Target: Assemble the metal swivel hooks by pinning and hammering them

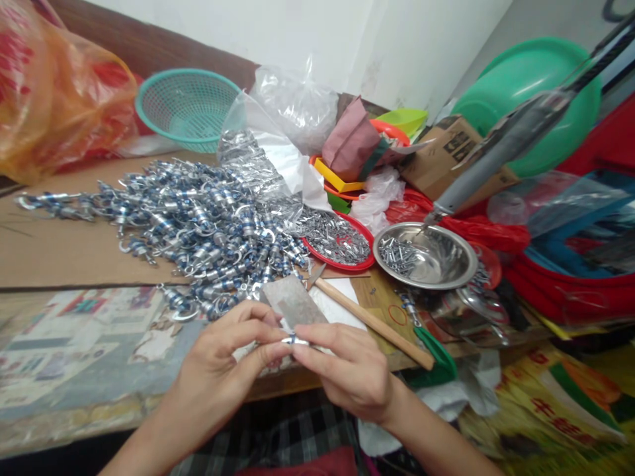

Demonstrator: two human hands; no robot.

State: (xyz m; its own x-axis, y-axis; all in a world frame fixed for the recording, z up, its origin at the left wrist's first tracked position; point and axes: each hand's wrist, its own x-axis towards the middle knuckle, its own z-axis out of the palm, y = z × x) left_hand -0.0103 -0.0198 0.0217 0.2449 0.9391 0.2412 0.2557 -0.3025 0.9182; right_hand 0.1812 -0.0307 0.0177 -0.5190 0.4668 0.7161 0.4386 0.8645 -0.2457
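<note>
My left hand [238,347] and my right hand [347,363] meet at the front edge of the bench. Between their fingertips they pinch a small silver metal fitting with a blue band [294,340]; the fingers hide most of it. Just behind lies a flat grey metal block [292,301]. A large heap of silver hook bolts with blue bands [198,221] spreads behind and to the left of my left hand. To the right of the block rests a hammer [372,320], its wooden handle slanting towards me.
A red plate [366,258] of small metal pieces and a steel bowl [449,277] stand at the right. A grey rod-like arm [501,149] slants down over the bowl. Behind are a turquoise basket [191,106], a cardboard box [454,149] and plastic bags [297,106].
</note>
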